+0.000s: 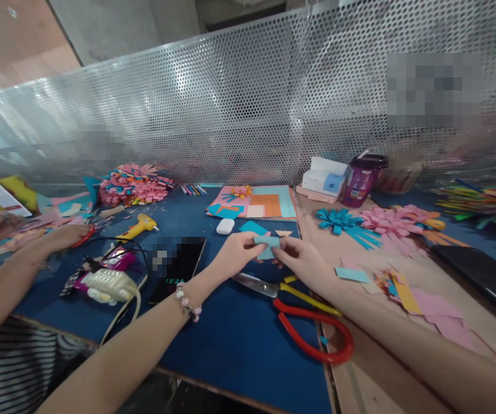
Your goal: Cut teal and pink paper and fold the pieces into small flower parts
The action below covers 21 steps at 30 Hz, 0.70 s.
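Observation:
Between my two hands is a small light-blue piece of paper, raised a little over the table. My left hand pinches its left side, and my right hand grips its right side with thumb and fingers. Just below my hands lie large scissors with red handles, their blade pointing left and partly under my left hand. Beyond the fingers rest a darker blue paper piece and a white earbud case. A stack of coloured paper sheets is farther back.
Left of me, a co-worker's hand holds red-handled scissors. A phone, a yellow glue gun and a power strip with cables lie on that side. Paper flowers, a purple cup and a black phone are rightward.

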{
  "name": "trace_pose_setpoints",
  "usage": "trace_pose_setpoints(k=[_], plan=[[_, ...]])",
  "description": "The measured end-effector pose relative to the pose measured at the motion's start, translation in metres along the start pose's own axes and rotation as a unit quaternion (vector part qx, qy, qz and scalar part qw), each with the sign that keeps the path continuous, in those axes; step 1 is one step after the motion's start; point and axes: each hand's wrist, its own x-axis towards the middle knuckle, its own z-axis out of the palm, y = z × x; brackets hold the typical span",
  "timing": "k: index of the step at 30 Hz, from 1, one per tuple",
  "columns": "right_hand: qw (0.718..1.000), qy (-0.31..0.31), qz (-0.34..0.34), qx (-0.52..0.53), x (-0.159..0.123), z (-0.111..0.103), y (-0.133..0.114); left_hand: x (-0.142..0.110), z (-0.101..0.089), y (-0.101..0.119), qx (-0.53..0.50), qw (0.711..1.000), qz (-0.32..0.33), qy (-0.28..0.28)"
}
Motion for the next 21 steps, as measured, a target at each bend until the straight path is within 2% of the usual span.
trace_pose_setpoints(k=[3,8,13,21], plan=[[0.996,0.03,-0.029,-0.083,-0.001,0.003,0.002,0.001,-0.001,-0.003,-0.048,0.999,-0.017,0.0],[0.972,0.077,-0.095,-0.201,-0.003,0.006,-0.003,0.002,-0.001,0.0,-0.153,0.987,-0.05,0.01],[0.945,0.055,-0.164,-0.279,-0.006,0.007,-0.003,0.002,0.001,0.006,-0.192,0.979,-0.063,0.031],[0.899,0.041,-0.174,-0.4,-0.01,0.008,-0.003,-0.001,0.003,0.009,-0.167,0.984,-0.061,0.029]])
